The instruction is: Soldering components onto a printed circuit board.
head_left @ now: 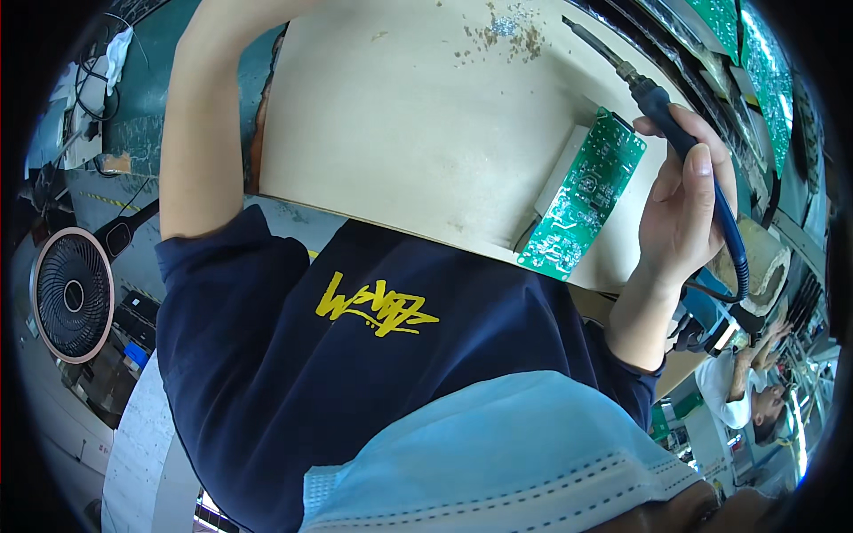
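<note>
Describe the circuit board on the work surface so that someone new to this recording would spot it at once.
Find the pale wooden board that fills the upper middle. At its right edge, beside the right hand gripping a blue-handled soldering iron, lies a long green circuit board. It is the only green thing lying on the wood.

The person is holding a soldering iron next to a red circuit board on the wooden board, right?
Not quite. The circuit board is green, not red, as the head view shows. The rest is right: the right hand holds the soldering iron beside it on the wooden board.
</note>
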Action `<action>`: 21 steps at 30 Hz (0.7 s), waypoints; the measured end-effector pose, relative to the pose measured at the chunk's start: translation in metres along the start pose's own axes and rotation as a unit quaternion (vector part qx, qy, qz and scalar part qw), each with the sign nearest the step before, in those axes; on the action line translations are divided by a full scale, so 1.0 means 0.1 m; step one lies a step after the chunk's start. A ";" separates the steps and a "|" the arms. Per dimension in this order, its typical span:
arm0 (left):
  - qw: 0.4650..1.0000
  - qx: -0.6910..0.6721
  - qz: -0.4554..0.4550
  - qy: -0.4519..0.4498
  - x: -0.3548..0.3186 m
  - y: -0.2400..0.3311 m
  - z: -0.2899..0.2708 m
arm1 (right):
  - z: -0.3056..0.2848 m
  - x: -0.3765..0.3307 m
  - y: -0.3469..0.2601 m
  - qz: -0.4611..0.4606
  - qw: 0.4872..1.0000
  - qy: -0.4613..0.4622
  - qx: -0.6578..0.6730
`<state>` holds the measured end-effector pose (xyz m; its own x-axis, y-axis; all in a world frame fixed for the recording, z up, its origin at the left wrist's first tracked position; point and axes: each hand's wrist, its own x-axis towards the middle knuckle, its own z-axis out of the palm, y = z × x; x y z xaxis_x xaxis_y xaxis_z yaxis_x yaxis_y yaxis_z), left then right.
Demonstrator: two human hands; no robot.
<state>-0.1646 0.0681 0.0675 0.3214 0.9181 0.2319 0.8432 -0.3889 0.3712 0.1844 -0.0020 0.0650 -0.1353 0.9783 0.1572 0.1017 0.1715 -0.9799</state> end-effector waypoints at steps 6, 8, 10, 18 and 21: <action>0.980 -0.185 0.025 0.064 0.09 0.29 0.47 | 0.21 -0.10 0.11 -0.019 0.998 0.056 -0.028; 0.967 -0.251 0.027 0.033 0.05 0.31 0.61 | 0.27 -0.18 0.14 -0.024 0.995 0.072 -0.062; 0.947 -0.318 0.042 0.018 0.02 0.30 0.71 | 0.31 -0.24 0.19 -0.034 0.992 0.083 -0.087; 0.927 -0.374 -0.016 -0.008 -0.07 0.24 0.89 | 0.32 -0.32 0.27 -0.032 0.991 0.076 -0.107; 0.936 -0.351 0.015 0.032 -0.04 0.22 0.98 | 0.32 -0.31 0.26 -0.016 0.991 0.071 -0.111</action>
<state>-0.1050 0.0631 -0.0135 0.2943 0.9084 0.2969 0.3363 -0.3893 0.8575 0.1594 -0.0316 0.0310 -0.0030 0.9759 0.2180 0.3159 0.2077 -0.9258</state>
